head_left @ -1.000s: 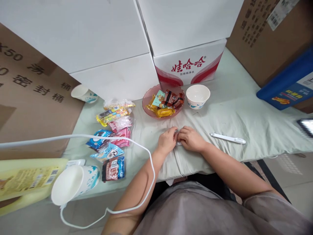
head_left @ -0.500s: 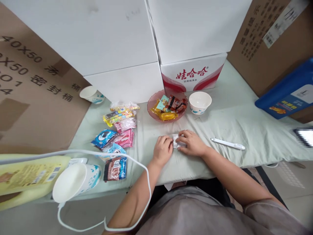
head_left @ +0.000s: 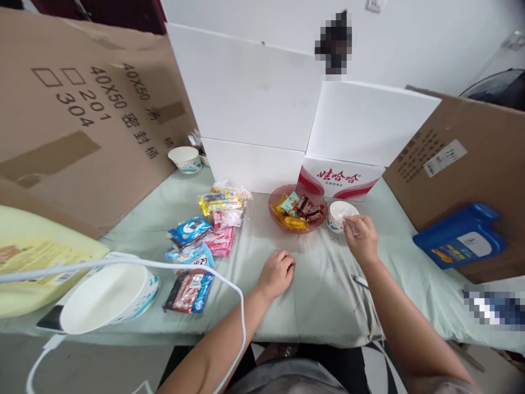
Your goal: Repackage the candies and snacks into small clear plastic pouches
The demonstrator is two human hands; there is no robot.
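My right hand (head_left: 363, 238) is raised over the right side of the table, fingers pinched on a small crumpled clear plastic wrapper (head_left: 343, 215). The wrapper is at the rim of a white paper bowl (head_left: 335, 226) with a blue pattern; whether it touches the bowl I cannot tell. My left hand (head_left: 277, 273) rests on the green cloth with its fingers curled in, and nothing shows in it. Between and beyond the hands sits a pink glass bowl (head_left: 283, 223) holding several wrapped snacks. Partly behind my right forearm lies a white cutter-like tool (head_left: 361, 282).
Several snack packets (head_left: 200, 241) lie in a column on the left. A large paper bowl (head_left: 143, 295) and a white cable (head_left: 172, 266) are at the near left. Cardboard boxes (head_left: 102, 153) and white boxes (head_left: 254, 164) wall the table. A blue bottle (head_left: 459, 238) lies at right.
My right hand has left my left hand's side and moved right and forward to the paper bowl, carrying the clear wrapper. My left hand stays on the cloth. The view has tilted up.
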